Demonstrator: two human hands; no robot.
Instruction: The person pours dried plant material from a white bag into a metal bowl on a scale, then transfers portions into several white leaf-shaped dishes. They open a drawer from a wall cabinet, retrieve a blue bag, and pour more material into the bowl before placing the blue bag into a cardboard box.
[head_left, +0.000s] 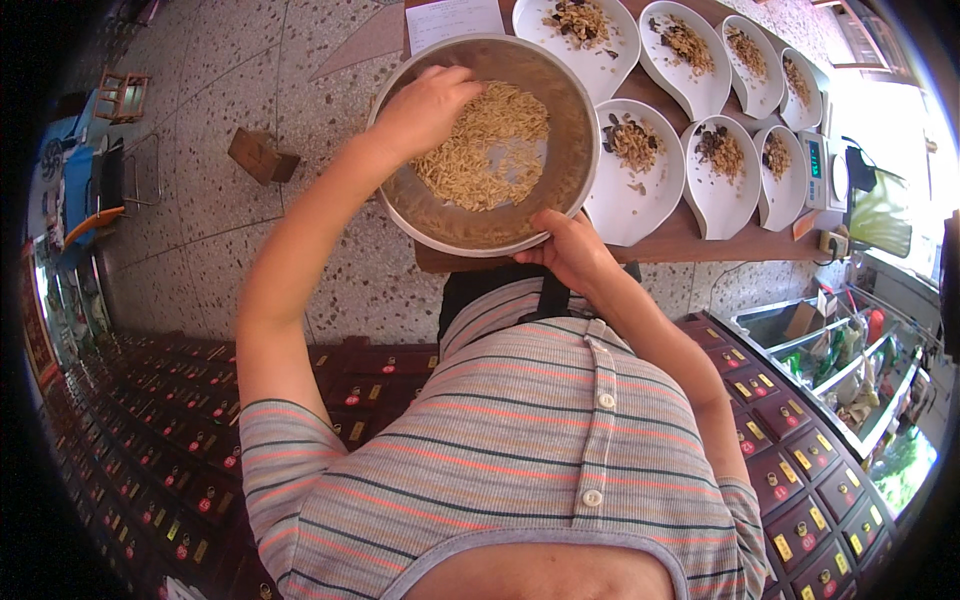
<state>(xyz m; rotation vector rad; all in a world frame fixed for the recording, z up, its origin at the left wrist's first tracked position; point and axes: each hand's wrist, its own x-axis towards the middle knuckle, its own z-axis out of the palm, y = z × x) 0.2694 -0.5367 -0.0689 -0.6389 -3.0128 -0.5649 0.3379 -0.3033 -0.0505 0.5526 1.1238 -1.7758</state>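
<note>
A round metal pan (574, 150) sits over the left end of the wooden table, partly past its edge. Thin, pale yellow-brown dried pieces (487, 180), like husked grain, spread across its bottom, which shows through in patches. My left hand (431, 109) reaches inside with its fingers bent down at the upper left of the pieces; whether it pinches any is hidden. My right hand (566, 244) grips the pan's near right rim, thumb on top and fingers beneath. Right of the pan, the nearest white scoop-shaped tray (664, 214) bears mixed tan and dark dried pieces.
Several more white trays with similar mixtures stand in two rows on the wooden table (660, 255). A digital scale (817, 169) is at the right, a printed sheet (454, 22) behind the pan. Labelled drawers (784, 412) and a glass case (810, 375) flank me. A wooden stool (259, 157) stands on the floor.
</note>
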